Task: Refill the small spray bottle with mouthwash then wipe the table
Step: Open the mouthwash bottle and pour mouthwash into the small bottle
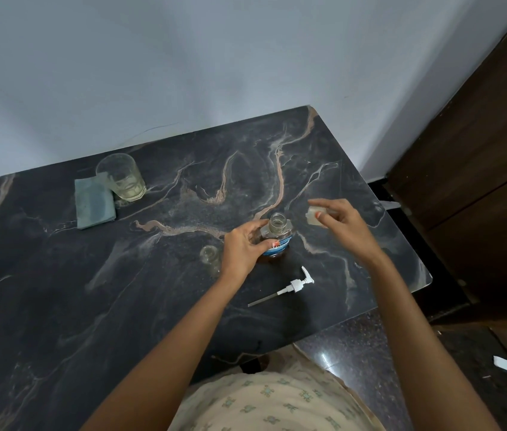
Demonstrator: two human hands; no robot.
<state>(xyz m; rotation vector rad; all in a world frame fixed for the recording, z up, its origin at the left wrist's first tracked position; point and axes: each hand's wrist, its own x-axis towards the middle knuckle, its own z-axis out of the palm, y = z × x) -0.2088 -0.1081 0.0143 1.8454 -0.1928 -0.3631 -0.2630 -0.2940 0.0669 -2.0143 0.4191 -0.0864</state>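
L hand grips mouthwash btl, blue label illegible; R hand holds cap

The mouthwash bottle is standing upright on the surface, a little right of its middle. The left hand is holding this bottle from the left side. The small bottle is standing just left of that hand, partly hidden behind it. To the right of the mouthwash bottle, and apart from it, the right hand is holding the cap above the surface. The pump sprayer is lying on the surface nearer to the person, before the mouthwash bottle. Far to the left, near the back edge, the cloth is lying flat, and the glass is standing at its right rear corner.
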